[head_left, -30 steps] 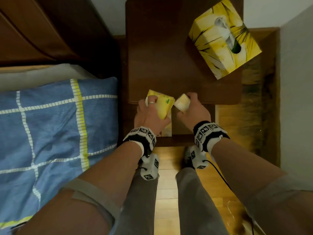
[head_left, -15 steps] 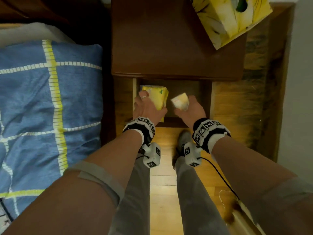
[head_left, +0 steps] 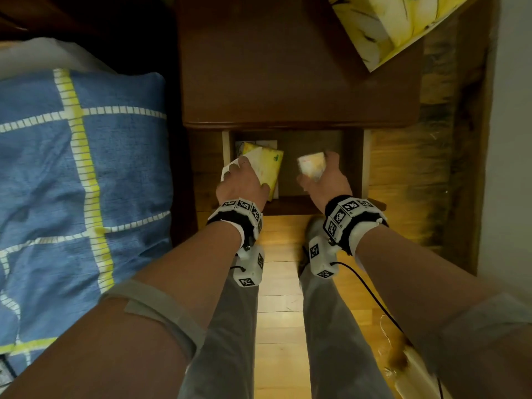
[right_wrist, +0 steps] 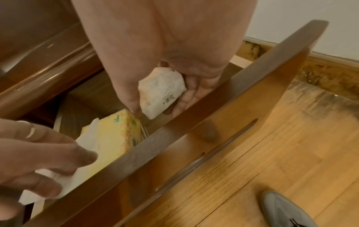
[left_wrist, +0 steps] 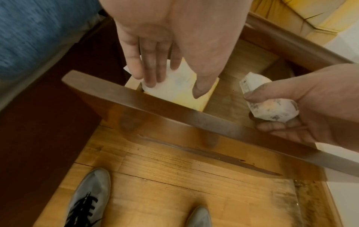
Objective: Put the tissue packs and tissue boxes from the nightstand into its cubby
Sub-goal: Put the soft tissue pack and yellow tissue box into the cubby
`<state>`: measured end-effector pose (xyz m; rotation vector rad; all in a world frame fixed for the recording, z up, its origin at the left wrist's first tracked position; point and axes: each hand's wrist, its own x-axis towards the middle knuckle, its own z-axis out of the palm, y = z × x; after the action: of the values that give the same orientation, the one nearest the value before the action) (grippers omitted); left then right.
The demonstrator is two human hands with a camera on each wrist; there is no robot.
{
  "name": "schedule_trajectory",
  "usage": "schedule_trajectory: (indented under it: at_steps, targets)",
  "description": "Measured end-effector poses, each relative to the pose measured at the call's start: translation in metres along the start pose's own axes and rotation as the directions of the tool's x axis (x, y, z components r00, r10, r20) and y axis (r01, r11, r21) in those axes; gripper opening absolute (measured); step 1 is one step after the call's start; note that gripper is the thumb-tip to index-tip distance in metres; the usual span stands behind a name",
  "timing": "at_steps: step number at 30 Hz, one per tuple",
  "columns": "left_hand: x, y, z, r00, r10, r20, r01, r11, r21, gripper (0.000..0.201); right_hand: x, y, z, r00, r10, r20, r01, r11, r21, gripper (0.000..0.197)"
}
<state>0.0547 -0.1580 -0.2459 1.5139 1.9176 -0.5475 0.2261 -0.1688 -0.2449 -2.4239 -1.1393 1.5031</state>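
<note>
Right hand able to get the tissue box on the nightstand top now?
Probably not yet: right hand grips a small tissue pack down in the cubby. The tissue box sits uncovered on top, likely reachable after release.

Blue quilted bedspread (head_left: 72,182) with a yellow-and-white grid is seen at the left, a pale grey sheet (head_left: 43,56) showing above its top edge. Light wooden plank floor (head_left: 282,326) is seen below; dark staining (head_left: 437,197) is noted along its right edge, beside the white wall (head_left: 512,139). A grey shoe with black laces (left_wrist: 87,198) is planted on the planks. A thin black cable (head_left: 371,292) is seen above the floor.
</note>
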Motion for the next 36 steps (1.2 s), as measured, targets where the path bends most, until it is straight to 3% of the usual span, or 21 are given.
schedule_trajectory:
  at_steps: [5, 8, 12, 16, 18, 22, 27, 32, 36]
  targets:
    - [0.001, -0.011, -0.002, 0.98, 0.003, -0.2, 0.005, 0.999, 0.039, 0.055, 0.01, -0.011, 0.021, 0.994, 0.072, 0.082, -0.078, 0.994, 0.073, 0.07]
    - [0.003, -0.016, -0.006, 0.99, 0.026, -0.135, -0.032, 0.998, -0.048, 0.039, 0.013, -0.023, 0.039, 0.992, 0.082, 0.097, -0.1, 0.977, 0.19, 0.067]
    - [0.005, -0.018, -0.012, 0.999, 0.046, -0.001, -0.045, 0.983, -0.179, 0.029, 0.017, -0.036, 0.051, 0.997, 0.05, 0.05, -0.059, 0.978, 0.2, 0.068]
    - [0.009, -0.02, -0.018, 0.995, -0.043, 0.089, 0.073, 0.923, -0.379, 0.048, 0.02, -0.049, 0.052, 0.999, -0.015, 0.038, 0.009, 0.988, 0.155, 0.062]
    - [0.009, -0.022, -0.021, 0.989, -0.083, 0.119, 0.127, 0.893, -0.431, 0.049, 0.023, -0.052, 0.051, 0.998, -0.024, 0.055, 0.018, 0.994, 0.108, 0.061]
    - [0.011, -0.031, -0.025, 0.992, -0.045, 0.118, 0.087, 0.919, -0.385, 0.035, 0.025, -0.054, 0.05, 0.996, -0.001, 0.088, -0.004, 0.998, 0.058, 0.061]
    - [0.014, -0.036, -0.024, 0.98, -0.006, 0.2, 0.066, 0.953, -0.295, 0.029, 0.02, -0.05, 0.052, 0.99, 0.012, 0.144, -0.012, 1.0, -0.001, 0.06]
    - [0.008, -0.042, -0.029, 0.999, -0.011, 0.032, 0.021, 0.935, -0.354, 0.028, 0.016, -0.04, 0.047, 0.996, 0.084, 0.037, -0.084, 0.996, -0.004, 0.061]
    - [0.009, -0.044, -0.031, 0.998, -0.03, -0.058, 0.006, 0.93, -0.367, 0.025, 0.024, -0.031, 0.037, 0.981, 0.191, 0.04, -0.188, 0.979, -0.078, 0.067]
